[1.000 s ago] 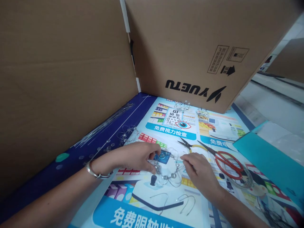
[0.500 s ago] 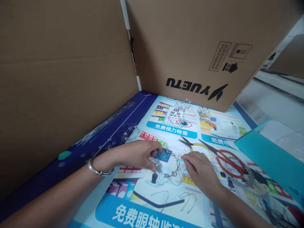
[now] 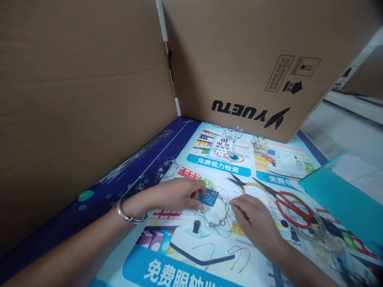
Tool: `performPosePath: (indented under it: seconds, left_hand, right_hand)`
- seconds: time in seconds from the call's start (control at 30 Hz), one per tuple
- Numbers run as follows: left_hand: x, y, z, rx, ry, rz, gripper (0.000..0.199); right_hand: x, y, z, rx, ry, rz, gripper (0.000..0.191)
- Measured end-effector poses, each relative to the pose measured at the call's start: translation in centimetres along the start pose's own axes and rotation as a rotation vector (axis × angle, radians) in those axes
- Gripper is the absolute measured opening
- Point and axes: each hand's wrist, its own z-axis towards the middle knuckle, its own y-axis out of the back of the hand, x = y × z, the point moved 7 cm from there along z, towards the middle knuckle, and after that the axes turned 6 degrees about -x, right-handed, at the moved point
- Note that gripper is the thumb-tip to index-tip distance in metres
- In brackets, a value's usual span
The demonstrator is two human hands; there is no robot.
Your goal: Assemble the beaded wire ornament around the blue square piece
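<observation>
The left hand (image 3: pixel 179 195) has eased back across a blue square card (image 3: pixel 208 198) since the earlier frame, leaving more of its face showing, while the right hand (image 3: pixel 257 225) has shifted closer from 3 o'clock. The left grip is clenched, pinching the card at its 9 o'clock edge; the right is closed on a thin wire end (image 3: pixel 229 203) that runs toward the card. The card sits within a loop of beaded wire (image 3: pixel 213 224) on a printed eye-care poster sheet (image 3: pixel 287 159), a metal bracelet (image 3: pixel 129 213) circling the left wrist. Yellow-handled needle-nose pliers (image 3: pixel 239 182) lie at 2 o'clock from the card, red-handled scissors (image 3: pixel 291 209) at 3 o'clock, and bent wire hooks (image 3: pixel 236 255) at 5 o'clock. More beaded wire pieces (image 3: pixel 163 169) rest at 10 o'clock on a navy strip (image 3: pixel 176 139), a teal folder (image 3: pixel 338 195) lies far off at 3 o'clock, and a cardboard box marked YUETU (image 3: pixel 257 67) stands at 12 o'clock.
</observation>
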Motion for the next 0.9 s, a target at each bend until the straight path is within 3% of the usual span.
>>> performPosePath:
  seconds: [0.17,0.43,0.9]
  left_hand:
    - [0.34,-0.03,0.17,-0.047,0.014,0.025,0.031]
    - [0.31,-0.35,0.14,0.035,0.007,-0.051,0.038]
    - [0.16,-0.44,-0.08,0.079,-0.018,-0.091,0.044]
  right_hand:
    - [0.0,-0.01,0.0,0.019,-0.032,-0.005,0.018]
    - [0.25,0.17,-0.06,-0.046,0.021,0.041,0.019]
    - [0.62,0.58,-0.31,-0.11,0.085,0.108,0.021]
